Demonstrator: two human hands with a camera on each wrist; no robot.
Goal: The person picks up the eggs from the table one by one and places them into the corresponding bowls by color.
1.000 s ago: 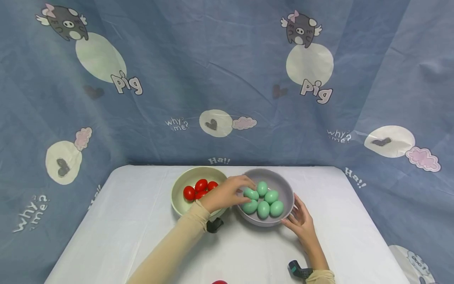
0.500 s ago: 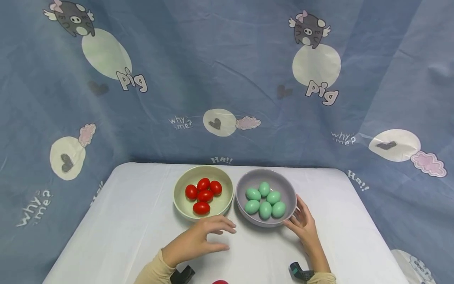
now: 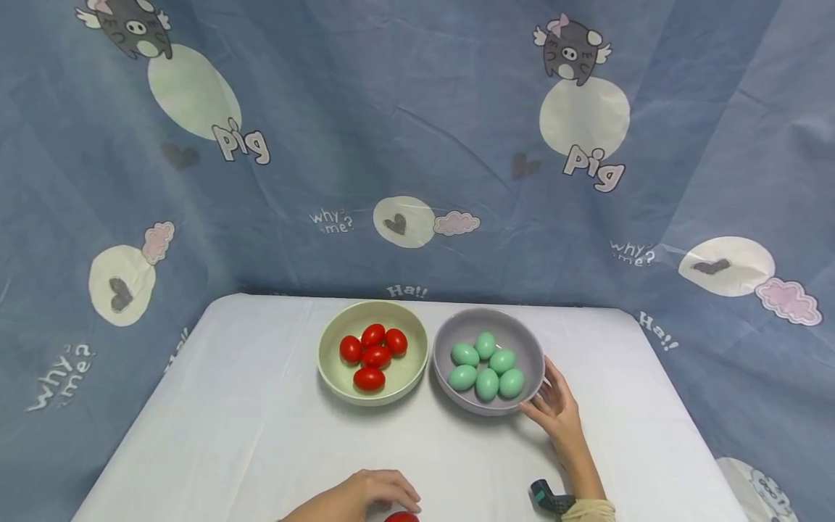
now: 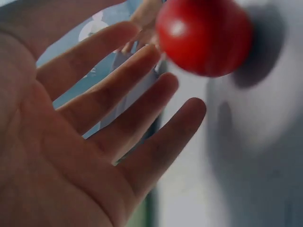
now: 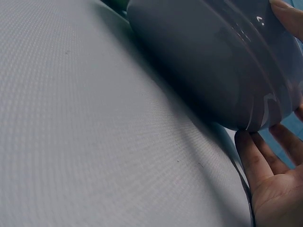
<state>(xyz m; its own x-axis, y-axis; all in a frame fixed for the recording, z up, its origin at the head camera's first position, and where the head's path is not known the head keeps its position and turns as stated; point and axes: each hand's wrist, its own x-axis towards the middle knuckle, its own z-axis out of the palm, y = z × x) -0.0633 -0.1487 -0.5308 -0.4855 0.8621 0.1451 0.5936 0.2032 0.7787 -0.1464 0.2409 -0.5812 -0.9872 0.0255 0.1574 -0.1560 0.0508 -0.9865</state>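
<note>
My left hand (image 3: 355, 496) is low in the head view, over a glossy red egg (image 3: 401, 517) lying on the white table. In the left wrist view its fingers (image 4: 156, 142) are spread and straight, with the red egg (image 4: 203, 38) just beyond the fingertips. My right hand (image 3: 557, 413) holds the right side of a grey bowl (image 3: 483, 411), thumb toward the front and fingers along the outer wall. Several pale green eggs (image 3: 486, 384) lie in this bowl. The right wrist view shows the fingers (image 5: 255, 156) against the outside of the grey bowl (image 5: 203, 61).
A pale green bowl (image 3: 326, 370) with several red eggs (image 3: 369, 378) stands just left of the grey bowl. Both are near the back of the white table (image 3: 196, 435). A blue printed cloth (image 3: 443, 268) hangs behind it.
My left hand has drawn back from over the grey bowl toward the near edge, reaching the red egg there. My right hand stays at the grey bowl.
</note>
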